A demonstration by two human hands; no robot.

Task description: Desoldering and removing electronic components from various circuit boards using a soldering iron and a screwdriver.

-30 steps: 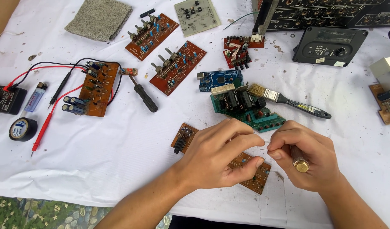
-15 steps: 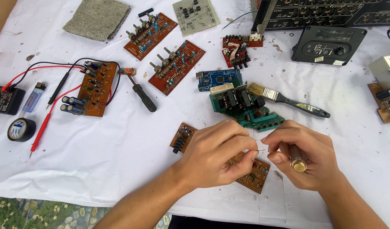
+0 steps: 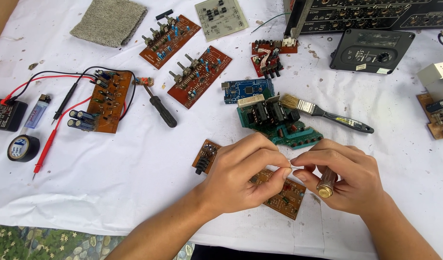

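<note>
A thin metal pin point(image 3: 292, 167) (light, easily bent, best held near its ends) sits just above the brown circuit board point(image 3: 282, 193), pinched by left hand point(image 3: 243, 173) fingertips; the right hand point(image 3: 344, 175) fingers also clamp a brass-capped tool point(image 3: 326, 184).

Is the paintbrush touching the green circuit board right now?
Apart. The head view shows white cloth between the paintbrush bristles and the green circuit board.
</note>
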